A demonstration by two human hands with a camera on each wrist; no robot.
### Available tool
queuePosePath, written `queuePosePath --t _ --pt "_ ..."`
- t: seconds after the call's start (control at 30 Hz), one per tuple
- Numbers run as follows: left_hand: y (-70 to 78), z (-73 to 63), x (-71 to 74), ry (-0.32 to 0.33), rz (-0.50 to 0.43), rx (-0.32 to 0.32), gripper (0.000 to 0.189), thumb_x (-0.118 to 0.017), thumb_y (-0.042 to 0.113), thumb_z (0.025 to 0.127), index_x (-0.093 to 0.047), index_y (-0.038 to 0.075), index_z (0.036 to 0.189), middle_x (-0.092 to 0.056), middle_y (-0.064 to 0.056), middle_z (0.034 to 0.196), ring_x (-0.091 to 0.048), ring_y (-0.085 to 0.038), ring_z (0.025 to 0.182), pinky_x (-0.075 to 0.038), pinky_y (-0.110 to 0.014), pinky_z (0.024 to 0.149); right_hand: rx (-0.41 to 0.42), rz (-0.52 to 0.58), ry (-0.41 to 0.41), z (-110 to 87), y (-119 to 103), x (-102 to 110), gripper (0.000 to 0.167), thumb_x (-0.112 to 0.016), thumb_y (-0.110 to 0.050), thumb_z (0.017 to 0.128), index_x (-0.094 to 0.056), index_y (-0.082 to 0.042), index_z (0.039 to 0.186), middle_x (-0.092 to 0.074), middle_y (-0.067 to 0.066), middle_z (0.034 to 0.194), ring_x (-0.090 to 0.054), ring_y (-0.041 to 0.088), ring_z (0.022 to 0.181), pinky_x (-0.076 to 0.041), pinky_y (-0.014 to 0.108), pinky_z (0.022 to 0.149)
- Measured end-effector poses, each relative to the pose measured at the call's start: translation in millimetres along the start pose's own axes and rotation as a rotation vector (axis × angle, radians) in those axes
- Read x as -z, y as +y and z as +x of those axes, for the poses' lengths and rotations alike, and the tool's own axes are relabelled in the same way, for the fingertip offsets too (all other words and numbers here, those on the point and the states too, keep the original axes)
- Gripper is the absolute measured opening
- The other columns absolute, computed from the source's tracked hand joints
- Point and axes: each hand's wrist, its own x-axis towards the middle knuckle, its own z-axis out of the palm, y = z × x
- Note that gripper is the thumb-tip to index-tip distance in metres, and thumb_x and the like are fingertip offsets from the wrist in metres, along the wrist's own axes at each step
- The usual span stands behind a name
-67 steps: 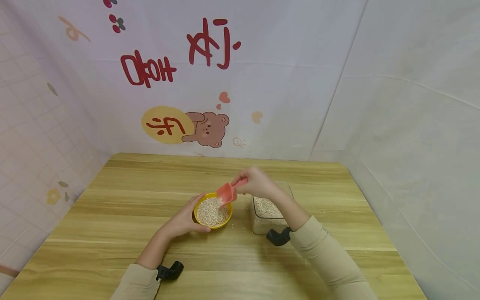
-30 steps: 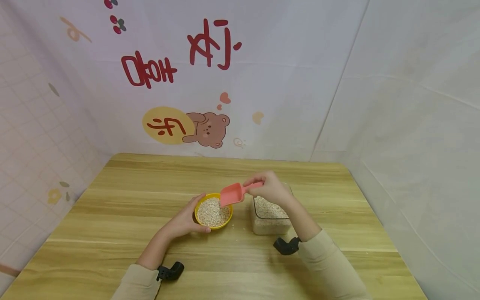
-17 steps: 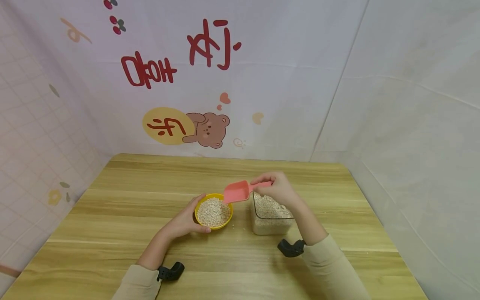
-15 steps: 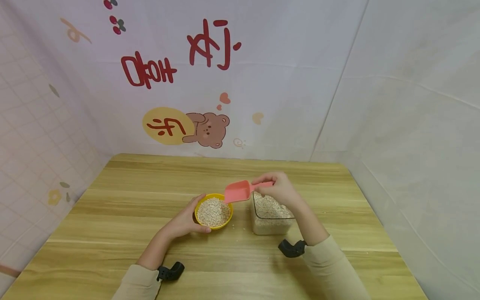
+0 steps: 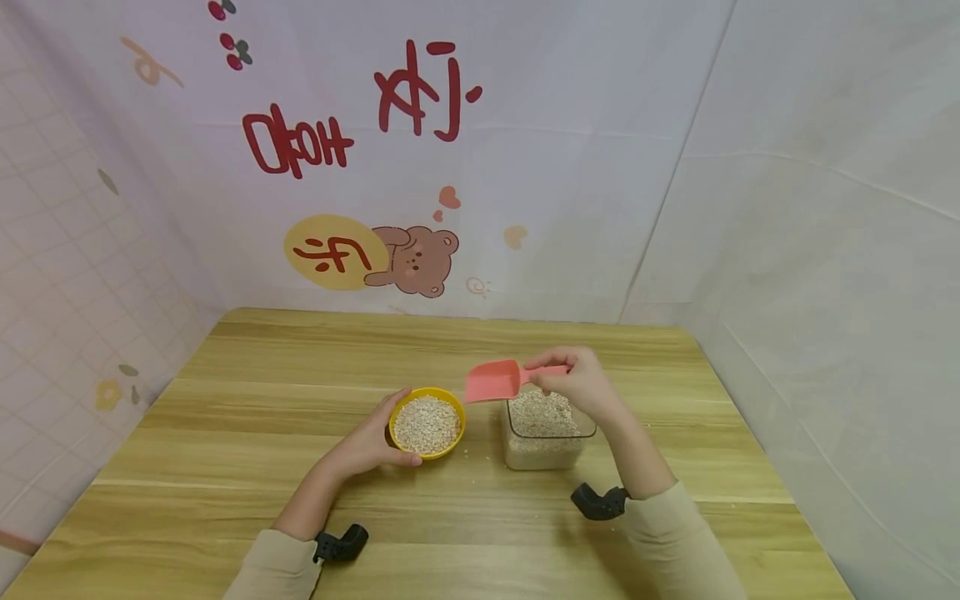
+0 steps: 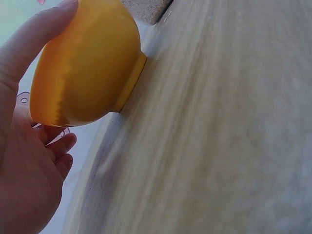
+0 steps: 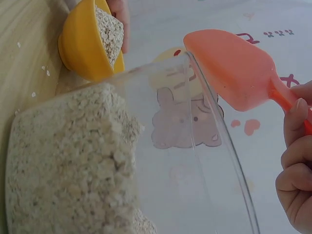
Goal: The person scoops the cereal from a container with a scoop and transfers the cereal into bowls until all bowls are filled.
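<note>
My left hand (image 5: 366,443) grips the yellow bowl (image 6: 92,58) from its left side, thumb near the front and fingers round the far side. The bowl stands upright on the table, heaped with oat flakes (image 5: 426,425). My right hand (image 5: 583,385) pinches the handle of a pink scoop (image 5: 493,381) between thumb and fingers. The scoop hangs in the air between the bowl and a clear container (image 5: 542,456), its front tip pointing left. In the right wrist view the scoop (image 7: 239,68) is above the container's rim. Oats (image 7: 73,161) fill the container's lower part.
The wooden table (image 5: 300,350) backs onto a white printed curtain (image 5: 570,125), with another white curtain (image 5: 840,250) on the right. A few loose flakes (image 5: 466,453) lie between bowl and container. Both wrists wear black camera mounts (image 5: 598,502).
My right hand has drawn the scoop rightward, from over the bowl toward the container, and the scoop has levelled from its tilt. My left hand and the bowl have stayed put.
</note>
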Motion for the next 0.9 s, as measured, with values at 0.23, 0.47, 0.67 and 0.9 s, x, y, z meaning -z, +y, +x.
queuePosePath --t 0.23,0.47,0.67,0.9 --pt "0.5 0.2 0.4 -0.002 0.01 0.004 0.114 -0.09 0.03 0.065 -0.019 0.008 0.152 -0.019 -0.02 0.154 -0.019 -0.039 0.139 -0.019 -0.062 0.107 0.013 -0.023 0.031 -7.4 5.9 11.2 0.019 -0.071 -0.008 0.081 -0.072 0.001 0.098 -0.064 0.011 0.071 -0.057 0.016 0.061 -0.047 0.026 0.055" --pt "-0.2 0.3 0.2 0.001 0.015 0.01 0.114 -0.09 0.031 0.064 -0.019 0.009 0.152 -0.018 -0.019 0.155 -0.017 -0.039 0.139 -0.018 -0.062 0.107 0.023 -0.036 0.056 -13.4 13.9 23.0 0.017 -0.071 -0.007 0.082 -0.072 0.001 0.098 -0.063 0.009 0.067 -0.056 0.016 0.06 -0.047 0.026 0.056" --pt "-0.7 0.2 0.2 -0.003 0.013 0.01 0.114 -0.09 0.031 0.065 -0.019 0.009 0.152 -0.017 -0.019 0.155 -0.017 -0.039 0.14 -0.018 -0.062 0.107 0.031 -0.036 0.079 -17.2 17.7 33.2 0.02 -0.071 -0.007 0.084 -0.07 0.006 0.099 -0.064 0.006 0.068 -0.057 0.016 0.06 -0.041 0.023 0.051" --pt "-1.3 0.7 -0.1 -0.002 0.009 0.009 0.115 -0.09 0.03 0.065 -0.019 0.008 0.152 -0.017 -0.019 0.155 -0.016 -0.039 0.14 -0.017 -0.063 0.107 0.004 -0.054 0.105 -22.1 22.7 42.6 0.022 -0.072 -0.009 0.083 -0.07 0.005 0.1 -0.064 0.008 0.071 -0.055 0.013 0.061 -0.044 0.024 0.053"
